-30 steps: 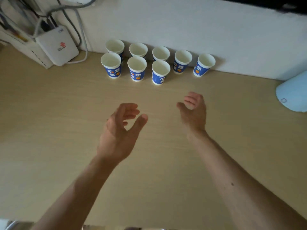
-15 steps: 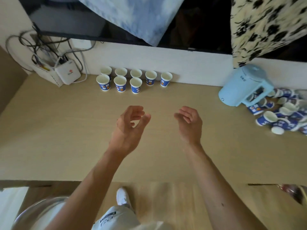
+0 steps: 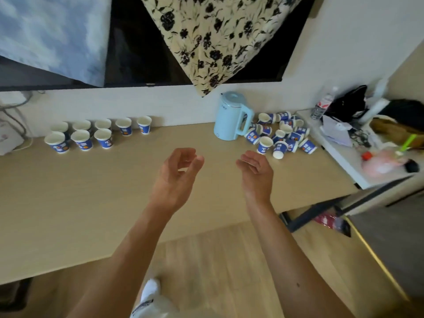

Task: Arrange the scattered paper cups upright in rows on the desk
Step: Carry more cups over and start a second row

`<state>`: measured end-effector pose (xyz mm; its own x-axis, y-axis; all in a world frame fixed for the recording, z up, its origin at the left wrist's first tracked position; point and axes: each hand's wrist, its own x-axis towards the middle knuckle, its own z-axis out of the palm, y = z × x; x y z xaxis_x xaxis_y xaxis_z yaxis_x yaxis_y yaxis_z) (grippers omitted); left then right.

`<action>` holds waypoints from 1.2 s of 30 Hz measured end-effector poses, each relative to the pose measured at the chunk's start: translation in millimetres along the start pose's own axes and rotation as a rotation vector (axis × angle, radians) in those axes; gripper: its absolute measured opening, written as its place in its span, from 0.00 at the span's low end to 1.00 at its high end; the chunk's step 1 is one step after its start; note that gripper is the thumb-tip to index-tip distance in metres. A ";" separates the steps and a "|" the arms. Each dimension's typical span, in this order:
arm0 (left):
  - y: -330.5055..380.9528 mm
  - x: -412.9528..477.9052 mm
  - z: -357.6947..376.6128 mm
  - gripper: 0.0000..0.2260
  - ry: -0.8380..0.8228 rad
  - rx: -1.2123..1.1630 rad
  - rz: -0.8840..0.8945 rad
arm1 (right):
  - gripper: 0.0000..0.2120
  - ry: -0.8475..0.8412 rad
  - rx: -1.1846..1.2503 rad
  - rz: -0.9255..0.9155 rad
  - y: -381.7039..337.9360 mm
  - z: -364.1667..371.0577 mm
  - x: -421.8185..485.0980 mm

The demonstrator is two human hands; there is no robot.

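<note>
Eight blue-and-white paper cups [image 3: 102,138] stand in rows; a tumbled heap of cups [image 3: 283,138] remains; left hand [image 3: 175,177] and right hand [image 3: 256,174] hang empty, fingers relaxed.

Cup count: 8 upright cups [image 3: 82,140], plus a tipped pile [image 3: 281,136] too overlapped for an exact count.
Upright: 5 in the back row [image 3: 124,127], 3 in the front row [image 3: 103,140]. Pile: roughly a dozen or more. Also 1 blue kettle [image 3: 229,118], 1 plastic bottle [image 3: 322,105], 2 hanging cloths: blue cloth [image 3: 52,31], floral cloth [image 3: 218,37]. 2 hands: left hand [image 3: 175,177], right hand [image 3: 257,173].
</note>
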<state>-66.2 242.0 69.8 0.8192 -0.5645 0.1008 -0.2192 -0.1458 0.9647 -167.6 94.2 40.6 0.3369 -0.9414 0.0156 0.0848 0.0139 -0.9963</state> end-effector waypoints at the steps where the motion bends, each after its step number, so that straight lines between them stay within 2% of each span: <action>1: 5.0 -2.6 15.7 0.07 -0.025 -0.002 0.008 | 0.13 0.018 0.005 0.002 -3.8 -15.9 4.4; 11: 27.5 25.8 161.2 0.09 -0.243 0.019 0.032 | 0.11 0.194 -0.003 0.085 -4.2 -130.2 78.6; 22: 23.6 114.9 304.9 0.09 -0.338 0.007 -0.035 | 0.09 0.184 -0.126 0.236 27.8 -183.0 217.8; 30: 17.1 153.3 351.6 0.08 -0.267 -0.001 -0.118 | 0.14 0.114 -0.244 0.336 64.2 -185.2 305.8; 36: 12.1 179.6 390.5 0.08 -0.117 -0.013 -0.217 | 0.13 0.017 -0.259 0.425 112.0 -180.1 383.6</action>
<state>-128.7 -178.5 4.7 0.7794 -0.6113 -0.1375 -0.0370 -0.2640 0.9638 -197.8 -326.1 -80.3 0.2760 -0.8761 -0.3954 -0.2929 0.3151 -0.9027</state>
